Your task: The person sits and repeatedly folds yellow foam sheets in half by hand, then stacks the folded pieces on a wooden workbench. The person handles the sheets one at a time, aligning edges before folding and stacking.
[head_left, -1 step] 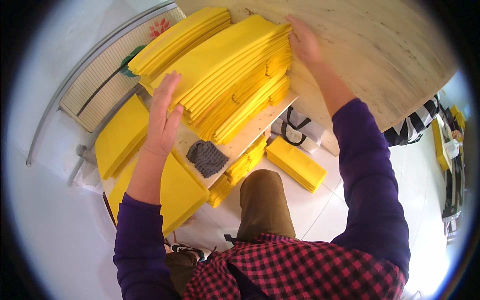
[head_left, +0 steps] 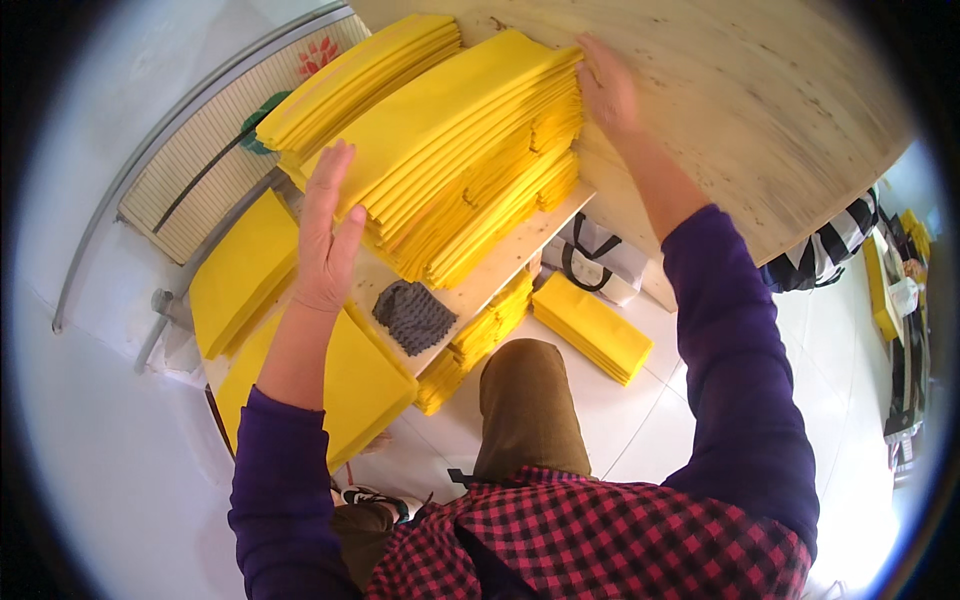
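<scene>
A tall stack of folded yellow fabric pieces (head_left: 445, 115) stands on a wooden shelf in front of me. At its left end is my left hand (head_left: 328, 235), open, fingers straight and thumb apart. Flat against the stack's right end, by the wooden panel, lies my right hand (head_left: 607, 90), its fingers stretched out. No piece is gripped in either hand. Behind the tall stack, a second yellow stack (head_left: 365, 80) leans alongside. A crumpled dark grey cloth (head_left: 413, 316) rests on the shelf near its front edge.
A large wooden panel (head_left: 740, 110) rises at the right. More yellow stacks lie at the lower left (head_left: 320, 380) and on the floor (head_left: 590, 327). A white bag with black handles (head_left: 605, 255) is beside the shelf. A metal-framed striped panel (head_left: 210, 170) borders the left.
My left hand has edged slightly left, and my right hand has slid a touch along the stack's end. The stacks have stayed where they were.
</scene>
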Available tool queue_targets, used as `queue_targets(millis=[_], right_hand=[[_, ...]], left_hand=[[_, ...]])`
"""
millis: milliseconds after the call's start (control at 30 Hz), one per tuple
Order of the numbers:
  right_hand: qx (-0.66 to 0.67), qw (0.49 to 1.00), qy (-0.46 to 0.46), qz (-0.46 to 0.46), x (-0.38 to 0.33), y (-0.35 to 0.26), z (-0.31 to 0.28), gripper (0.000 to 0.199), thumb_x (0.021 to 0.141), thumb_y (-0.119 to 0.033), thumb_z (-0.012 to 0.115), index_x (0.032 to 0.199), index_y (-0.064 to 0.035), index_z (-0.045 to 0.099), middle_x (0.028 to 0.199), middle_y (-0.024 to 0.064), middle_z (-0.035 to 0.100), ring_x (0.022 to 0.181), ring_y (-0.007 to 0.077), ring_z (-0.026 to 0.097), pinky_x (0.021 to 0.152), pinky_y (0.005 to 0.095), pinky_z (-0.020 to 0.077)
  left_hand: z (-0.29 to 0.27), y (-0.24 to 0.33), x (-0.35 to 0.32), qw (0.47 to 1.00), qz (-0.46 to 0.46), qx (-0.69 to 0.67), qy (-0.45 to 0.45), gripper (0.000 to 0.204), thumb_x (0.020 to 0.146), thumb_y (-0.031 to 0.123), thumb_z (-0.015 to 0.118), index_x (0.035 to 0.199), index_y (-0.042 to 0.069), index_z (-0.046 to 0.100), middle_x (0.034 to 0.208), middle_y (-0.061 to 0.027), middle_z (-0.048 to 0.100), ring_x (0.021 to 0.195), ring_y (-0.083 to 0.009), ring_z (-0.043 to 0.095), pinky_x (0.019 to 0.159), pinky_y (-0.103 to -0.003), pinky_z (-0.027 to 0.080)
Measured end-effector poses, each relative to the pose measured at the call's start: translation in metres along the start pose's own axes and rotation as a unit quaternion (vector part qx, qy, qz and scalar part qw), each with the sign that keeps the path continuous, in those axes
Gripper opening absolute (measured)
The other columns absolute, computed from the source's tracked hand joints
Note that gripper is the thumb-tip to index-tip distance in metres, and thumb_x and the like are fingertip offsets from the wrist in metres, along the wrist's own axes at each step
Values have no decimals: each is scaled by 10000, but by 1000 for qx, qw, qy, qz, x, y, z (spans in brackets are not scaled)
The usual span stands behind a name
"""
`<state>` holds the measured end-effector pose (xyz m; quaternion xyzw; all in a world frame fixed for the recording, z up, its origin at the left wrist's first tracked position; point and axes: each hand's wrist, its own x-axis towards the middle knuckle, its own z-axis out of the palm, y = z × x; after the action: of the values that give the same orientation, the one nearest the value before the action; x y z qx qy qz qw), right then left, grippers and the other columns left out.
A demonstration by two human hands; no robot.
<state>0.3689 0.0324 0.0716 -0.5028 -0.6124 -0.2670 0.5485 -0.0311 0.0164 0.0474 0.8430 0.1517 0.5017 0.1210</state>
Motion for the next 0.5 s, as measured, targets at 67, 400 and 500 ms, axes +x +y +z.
queue_targets(millis=[67,400,500], right_hand=[[86,979,-47,178,-20,-16,0,463,957,-237,497,1364,-28,422,1352,227,460,1286,344,408,1061,373,334],[58,990,-90,95,-57,-45,32,785,977,-497,378,1455,72,125,1522,275,115,1427,373,114,1151,399,172],[60,986,-106,113,-57,-42,33,787,976,-502,371,1454,74,127,1524,272,111,1428,367,118,1153,392,170]], left_hand=[[12,4,-1,997,-11,-33,64,510,968,284,422,1394,7,384,1465,-175,343,1389,-306,267,1140,-404,163],[41,18,4,969,-155,-57,182,553,1014,328,290,1446,-15,263,1533,-180,187,1424,-277,165,1148,-361,142],[45,19,5,968,-162,-41,185,539,1014,326,289,1445,3,282,1537,-181,180,1427,-280,160,1148,-364,141]])
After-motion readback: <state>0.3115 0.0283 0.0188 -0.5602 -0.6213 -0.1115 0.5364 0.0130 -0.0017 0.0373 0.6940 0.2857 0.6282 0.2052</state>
